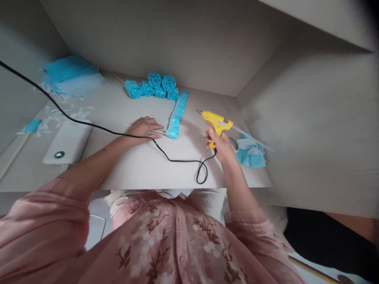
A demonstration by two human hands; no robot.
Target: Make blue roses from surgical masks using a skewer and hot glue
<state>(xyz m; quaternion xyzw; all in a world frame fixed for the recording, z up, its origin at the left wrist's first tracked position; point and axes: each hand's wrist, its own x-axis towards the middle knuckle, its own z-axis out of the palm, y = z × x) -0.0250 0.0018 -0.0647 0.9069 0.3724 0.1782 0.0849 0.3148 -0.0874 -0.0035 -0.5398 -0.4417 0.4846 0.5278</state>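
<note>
My right hand (220,144) is wrapped round the grip of a yellow glue gun (217,121), held over the right of the desk with its nozzle pointing left. Under the fingers of my left hand (144,129) is a thin wooden stick (158,131), pinched close to the desk top. The stick's right end meets the lower end of a ruffled blue strip (178,114), which stretches away towards the back. Behind it lie several rolled blue flowers (160,85) in a cluster, one with a stick. A black cord (180,160) runs from the gun across my left wrist.
A stack of blue face masks (71,71) lies at the back left, near white scraps (57,114). In front are a white power bank (69,142) and a stick with a blue piece (33,125). Crumpled blue-white material (251,152) is at right. Panels (310,118) enclose the desk.
</note>
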